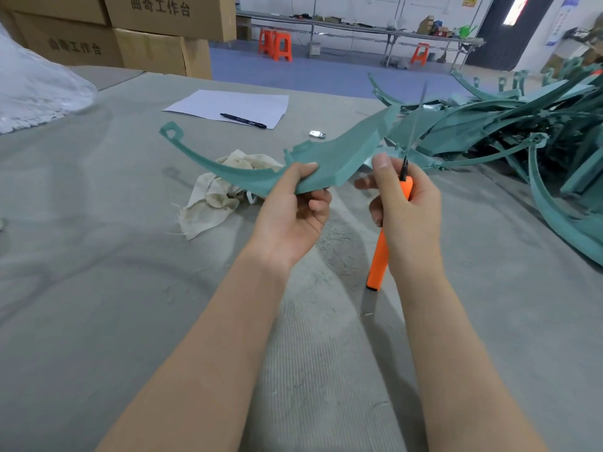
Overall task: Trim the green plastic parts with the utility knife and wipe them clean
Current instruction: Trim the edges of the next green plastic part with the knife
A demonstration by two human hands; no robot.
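Green plastic part (326, 158) being held above worktop (130, 256), left hand (293, 210) fingers pinching its near edge; right hand (408, 207) fingers wrapping utility knife (378, 259) just beside. Risk (my guess): thin part flexing mid-cut, blade skidding toward left thumb.

**A:** Where are you working?

**B:** I'm standing in a factory workshop, at a big table (98, 256) covered in grey felt.

**A:** What's showing that?

**B:** Stacked cardboard cartons (169, 14) with printed Chinese characters are sitting at the table's far edge. A tangled pile of green moulded parts (522, 125) is lying on my right. Further back, a long metal bench (359, 27) is carrying boxes and clutter, and orange plastic stools (275, 45) are standing on a blue floor (293, 73). I'm gripping one green part (326, 154) in my left hand (293, 210) and an orange utility knife (380, 256) in my right hand (411, 210).
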